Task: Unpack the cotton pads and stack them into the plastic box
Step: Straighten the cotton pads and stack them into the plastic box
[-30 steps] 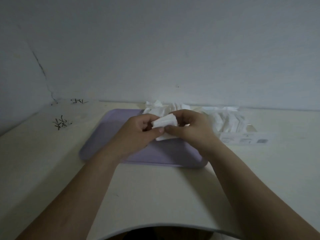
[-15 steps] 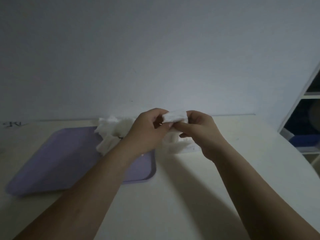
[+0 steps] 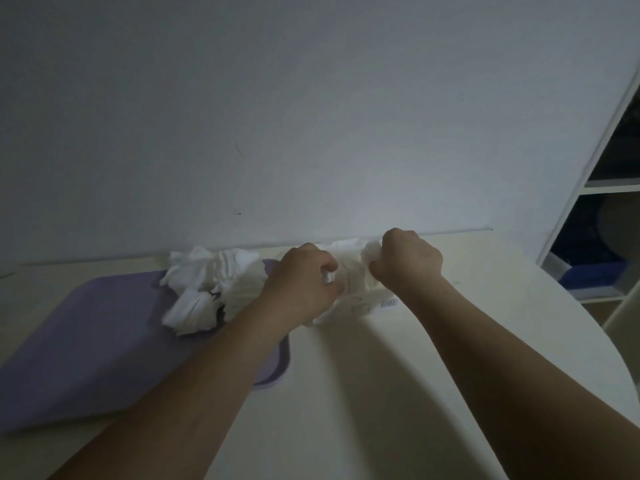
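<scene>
- The left hand (image 3: 304, 284) and the right hand (image 3: 410, 261) are close together at the far side of the table (image 3: 398, 393), with only a narrow gap between them. Both show the back of the hand to the camera.
- A bunch of cotton pads (image 3: 349, 271) fills that gap. The left hand's fingers are curled on the left edge of the bunch, and the right hand's fingers are curled on its upper right corner, so each hand grips one side.
- The fingertips are hidden behind the knuckles and the white material, so I cannot tell how many pads each hand holds.
- The plastic box (image 3: 360, 306) is directly under the bunch, between the two wrists and a little nearer to the person than the knuckles. It is pale and blurred. A small label (image 3: 388, 302) shows on its edge, just beside the right wrist.
- I cannot tell if the bunch touches the pads inside the box or hangs just above them.
- A loose pile of cotton pads (image 3: 214, 285) lies left of the left hand, just beside it, on the far right corner of a purple tray (image 3: 86, 341).
- The left forearm crosses over the right edge of the tray.
- A shelf unit (image 3: 595, 188) stands well to the right of the right hand.
</scene>
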Available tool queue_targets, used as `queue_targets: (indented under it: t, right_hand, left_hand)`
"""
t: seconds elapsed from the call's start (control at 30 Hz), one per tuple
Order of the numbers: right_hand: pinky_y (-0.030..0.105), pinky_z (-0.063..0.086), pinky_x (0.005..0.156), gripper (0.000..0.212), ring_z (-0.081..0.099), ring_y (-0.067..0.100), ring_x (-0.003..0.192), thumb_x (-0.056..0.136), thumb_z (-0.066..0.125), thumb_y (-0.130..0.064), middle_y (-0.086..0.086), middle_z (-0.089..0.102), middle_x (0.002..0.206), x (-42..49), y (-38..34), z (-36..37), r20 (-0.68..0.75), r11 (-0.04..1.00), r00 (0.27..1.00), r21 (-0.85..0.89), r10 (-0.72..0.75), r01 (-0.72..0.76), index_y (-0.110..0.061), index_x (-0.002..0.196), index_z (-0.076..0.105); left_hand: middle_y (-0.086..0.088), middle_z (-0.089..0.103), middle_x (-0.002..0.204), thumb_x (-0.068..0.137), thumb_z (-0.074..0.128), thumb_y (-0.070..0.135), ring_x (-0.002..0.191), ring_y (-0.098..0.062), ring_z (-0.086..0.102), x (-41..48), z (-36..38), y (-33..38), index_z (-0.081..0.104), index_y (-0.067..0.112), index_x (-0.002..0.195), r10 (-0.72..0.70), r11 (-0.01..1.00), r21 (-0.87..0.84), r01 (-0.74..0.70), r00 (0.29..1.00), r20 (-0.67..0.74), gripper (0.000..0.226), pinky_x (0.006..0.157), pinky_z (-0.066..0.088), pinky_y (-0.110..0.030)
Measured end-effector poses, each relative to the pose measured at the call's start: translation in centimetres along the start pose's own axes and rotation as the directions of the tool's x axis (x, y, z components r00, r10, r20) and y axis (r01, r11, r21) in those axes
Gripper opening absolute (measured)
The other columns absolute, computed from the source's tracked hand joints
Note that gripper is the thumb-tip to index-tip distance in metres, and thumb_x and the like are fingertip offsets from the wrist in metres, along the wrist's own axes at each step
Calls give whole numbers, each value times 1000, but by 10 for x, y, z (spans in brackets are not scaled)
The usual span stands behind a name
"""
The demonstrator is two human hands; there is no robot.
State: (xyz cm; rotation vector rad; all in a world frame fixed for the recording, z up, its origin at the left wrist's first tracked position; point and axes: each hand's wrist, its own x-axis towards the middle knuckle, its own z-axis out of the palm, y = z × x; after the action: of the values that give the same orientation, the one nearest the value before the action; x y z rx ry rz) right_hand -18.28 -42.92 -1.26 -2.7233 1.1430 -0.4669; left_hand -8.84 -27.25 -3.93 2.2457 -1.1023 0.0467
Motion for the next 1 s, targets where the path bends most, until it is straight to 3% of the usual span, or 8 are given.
queue_targets:
  t: [0.1,0.23,0.37,0.47,0.53,0.63,0.83,1.0]
  right_hand:
    - [25,32,56,25,48,18,60,86,64,-15,-2,50,74,2,-9,3,37,995,999,-99,-18,21,-20,74,43]
    - [30,44,70,18,57,25,83,86,61,-15,-2,51,80,0,-16,-2,200,984,976,-142,-82,111,-19,81,44]
    - [28,42,61,17,54,22,70,85,57,-7,2,54,80,7,-12,0,272,982,952,-86,-139,168,-15,76,45]
    - [27,38,56,30,52,23,65,91,63,-13,3,51,70,15,-7,10,260,988,953,34,-152,149,-14,67,45]
    - [28,36,56,39,52,24,67,94,67,-21,1,49,66,18,-4,16,249,986,956,102,-152,130,-17,63,44]
    - [30,40,63,35,57,27,78,97,67,-27,1,53,73,16,-5,20,236,985,961,131,-144,115,-19,69,48]
    - [25,38,54,19,51,21,65,83,49,3,8,54,77,4,-8,-1,281,987,946,43,-159,153,-10,71,45]
    - [30,48,67,18,56,25,71,81,48,5,8,59,84,-3,-13,-18,230,984,962,-65,-148,167,-12,73,48]
  left_hand:
    - [10,63,111,82,79,40,109,-14,61,-1,2,-1,75,29,106,5,999,-33,-6,1000,-29,27,105,46,-45]
    - [8,64,107,81,83,40,106,-14,60,-2,3,-5,76,26,103,9,996,-89,-13,999,-45,27,102,48,-42]
    - [6,64,107,82,84,39,103,-15,60,-4,4,-8,75,23,105,34,991,-127,-43,997,-69,29,98,49,-39]
    - [7,65,105,82,84,38,100,-13,60,-6,8,-11,76,23,103,44,987,-147,-57,995,-93,28,97,48,-37]
    - [7,67,105,83,83,37,100,-12,61,-6,11,-12,76,21,102,56,985,-153,-74,991,-120,26,97,49,-35]
    - [6,69,109,89,77,38,105,-14,62,-7,12,-12,76,18,107,76,987,-127,-93,988,-136,26,98,48,-34]
    - [2,67,121,98,62,24,116,-18,61,-23,-8,-9,72,15,113,179,982,-36,-183,979,-96,20,100,47,-34]
    - [1,69,124,93,64,14,118,-16,61,-49,-33,-27,75,12,112,211,974,-52,-221,967,-142,22,101,48,-30]
